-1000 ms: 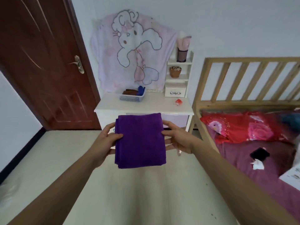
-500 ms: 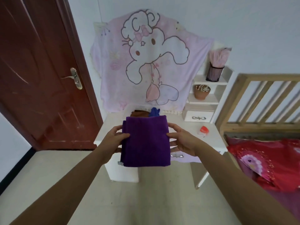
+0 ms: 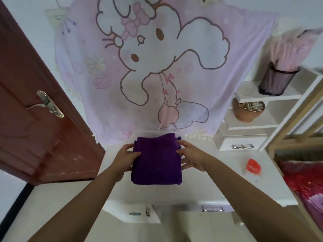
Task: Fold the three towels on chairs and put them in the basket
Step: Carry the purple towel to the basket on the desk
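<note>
Desk (image 3: 227, 180) nearer; hands (image 3: 157, 155) grip square plush purple towel (image 3: 156, 163).

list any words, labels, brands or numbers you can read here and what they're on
None can be read.
The hanging cloth shows only a cartoon drawing, no lettering.
The purple towel, the white desk and the small red object show no legible print; the red object is blurred.
</note>
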{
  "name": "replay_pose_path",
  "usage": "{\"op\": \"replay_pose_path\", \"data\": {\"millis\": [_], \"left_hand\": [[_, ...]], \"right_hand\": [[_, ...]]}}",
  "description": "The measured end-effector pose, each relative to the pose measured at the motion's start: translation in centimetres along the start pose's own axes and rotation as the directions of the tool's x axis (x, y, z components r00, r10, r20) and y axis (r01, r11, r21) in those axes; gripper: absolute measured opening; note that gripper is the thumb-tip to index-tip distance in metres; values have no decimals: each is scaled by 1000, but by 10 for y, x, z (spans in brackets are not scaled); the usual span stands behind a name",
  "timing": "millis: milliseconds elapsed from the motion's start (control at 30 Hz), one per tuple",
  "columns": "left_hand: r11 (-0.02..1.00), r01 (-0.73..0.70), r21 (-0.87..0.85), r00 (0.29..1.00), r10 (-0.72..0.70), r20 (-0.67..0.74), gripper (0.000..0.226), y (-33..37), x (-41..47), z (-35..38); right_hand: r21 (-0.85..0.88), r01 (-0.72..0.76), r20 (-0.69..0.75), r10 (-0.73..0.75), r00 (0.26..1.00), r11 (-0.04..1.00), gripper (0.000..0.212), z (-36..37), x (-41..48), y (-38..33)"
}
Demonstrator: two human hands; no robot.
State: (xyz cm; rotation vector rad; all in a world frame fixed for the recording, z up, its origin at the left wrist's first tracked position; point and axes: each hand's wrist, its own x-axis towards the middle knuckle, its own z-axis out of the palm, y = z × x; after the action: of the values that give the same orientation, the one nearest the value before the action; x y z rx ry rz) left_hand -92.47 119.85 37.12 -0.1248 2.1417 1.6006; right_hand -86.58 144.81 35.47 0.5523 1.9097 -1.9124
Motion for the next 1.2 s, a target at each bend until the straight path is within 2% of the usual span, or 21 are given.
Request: {"op": "replay_pose_path", "data": {"millis": [100, 167, 300, 433, 600, 700, 833, 900, 967, 1033, 1100, 1200], "left_hand": [[998, 29, 47, 999, -27, -47, 46, 8, 51, -6], [994, 62, 92, 997, -57, -60, 51, 7, 84, -11], [972, 47, 229, 998, -40, -38, 53, 0, 145, -21], [952, 43, 302, 999, -44, -3, 55, -22, 192, -25], [930, 30, 367, 994, -67, 88, 53, -50, 237, -26], [886, 10, 464, 990, -73, 117, 50, -63, 248, -25], [787, -72, 613, 973, -80, 217, 54, -63, 253, -24], [683, -184, 707, 952, -56, 302, 68, -57, 252, -27], [481, -377, 792, 892, -43, 451, 88, -50, 248, -31], [321, -540, 778, 791, -122, 599, 103, -48, 247, -36], [274, -565, 779, 739, -253, 625, 112, -56, 250, -38], [192, -565, 803, 725, -349, 594, 116, -70, 258, -35]], "right_hand": [[14, -43, -36, 44, 998, 999, 51, 1, 50, -16], [-45, -77, -66, 74, 995, 996, 53, 10, 82, -20], [-119, -77, -173, 56, 983, 990, 53, 27, 138, -18], [-154, -175, -305, 122, 944, 972, 51, 43, 176, -3], [-383, -269, -430, 88, 899, 884, 50, 60, 213, 9], [-452, -345, -456, 119, 882, 823, 49, 66, 226, 17], [-566, -444, -471, 169, 866, 695, 39, 71, 226, 20], [-697, -439, -463, 112, 879, 567, 44, 72, 219, 17], [-841, -359, -384, 21, 923, 404, 60, 71, 212, 11], [-937, -203, -208, 12, 978, 285, 85, 72, 207, 7], [-972, -107, -88, 96, 991, 211, 104, 74, 209, 7], [-980, -127, -101, 165, 981, 155, 111, 75, 218, 24]]}}
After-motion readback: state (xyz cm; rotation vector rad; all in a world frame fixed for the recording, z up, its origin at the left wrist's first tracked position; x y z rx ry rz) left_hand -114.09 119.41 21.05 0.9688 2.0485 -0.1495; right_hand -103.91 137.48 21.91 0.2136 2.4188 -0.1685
